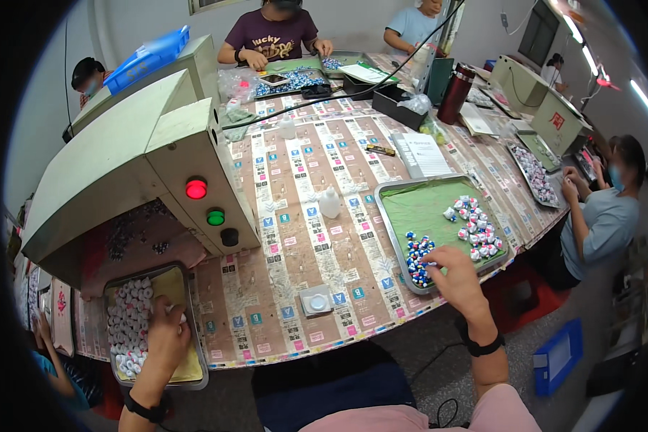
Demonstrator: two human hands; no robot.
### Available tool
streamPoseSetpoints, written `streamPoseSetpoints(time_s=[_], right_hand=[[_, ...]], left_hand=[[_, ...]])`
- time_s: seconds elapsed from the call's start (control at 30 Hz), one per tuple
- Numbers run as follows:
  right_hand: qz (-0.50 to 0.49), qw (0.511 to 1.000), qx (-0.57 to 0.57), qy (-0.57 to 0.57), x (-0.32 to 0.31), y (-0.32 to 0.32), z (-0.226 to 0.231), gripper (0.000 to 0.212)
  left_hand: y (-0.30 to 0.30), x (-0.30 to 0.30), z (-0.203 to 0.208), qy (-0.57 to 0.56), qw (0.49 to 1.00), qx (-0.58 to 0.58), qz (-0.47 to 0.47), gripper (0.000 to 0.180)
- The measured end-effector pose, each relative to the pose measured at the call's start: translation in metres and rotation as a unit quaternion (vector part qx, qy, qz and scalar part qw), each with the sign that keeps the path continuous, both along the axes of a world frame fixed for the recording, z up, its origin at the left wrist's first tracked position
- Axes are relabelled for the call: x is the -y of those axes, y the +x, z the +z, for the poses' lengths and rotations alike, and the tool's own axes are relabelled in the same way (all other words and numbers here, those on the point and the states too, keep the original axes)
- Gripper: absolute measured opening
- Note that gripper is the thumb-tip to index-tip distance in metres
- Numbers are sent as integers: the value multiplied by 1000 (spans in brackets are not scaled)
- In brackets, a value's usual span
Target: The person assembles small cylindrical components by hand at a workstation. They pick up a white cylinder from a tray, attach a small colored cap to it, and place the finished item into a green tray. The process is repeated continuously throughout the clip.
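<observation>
Fingers of the right hand pinch, seemingly closed, at small blue-and-white plastic caps in the green-lined metal tray, best lifted singly, while the left hand curls closed over white round caps.

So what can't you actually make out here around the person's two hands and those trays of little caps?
Head view, the only one:
- Left hand fingertips: curled over the small white caps in the yellow-lined metal tray; whether they pinch one is hidden by the hand itself.
- Right hand fingertips: buried among the small blue-and-white pieces on the green-lined metal tray; grip unclear.
- The pieces' exact shape: too small.
- Tray under the green machine: partly shadowed.
</observation>
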State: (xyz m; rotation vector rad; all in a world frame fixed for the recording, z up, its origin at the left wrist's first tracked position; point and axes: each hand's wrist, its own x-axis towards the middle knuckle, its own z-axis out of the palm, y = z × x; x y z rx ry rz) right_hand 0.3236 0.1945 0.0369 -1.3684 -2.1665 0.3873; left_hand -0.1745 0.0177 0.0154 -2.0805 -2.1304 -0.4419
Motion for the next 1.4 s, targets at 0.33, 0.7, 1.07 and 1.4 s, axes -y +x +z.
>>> streamPoseSetpoints(time_s=[0.33,0.7,1.07,1.4], right_hand=[[8,998,11,-53,-4,-23,-10,18],[40,786,-462,-408,19,-31,-5,22],[66,758,-447,-471,43,-90,-6,20],[123,917,-277,-258,39,-119,-5,18]], left_hand=[[-1,14,-3,56,991,122,3,22],[-18,17,-3,101,839,508,164,16],[128,15,10,-123,248,960,39,30],[167,1,0,-144,226,963,6,32]])
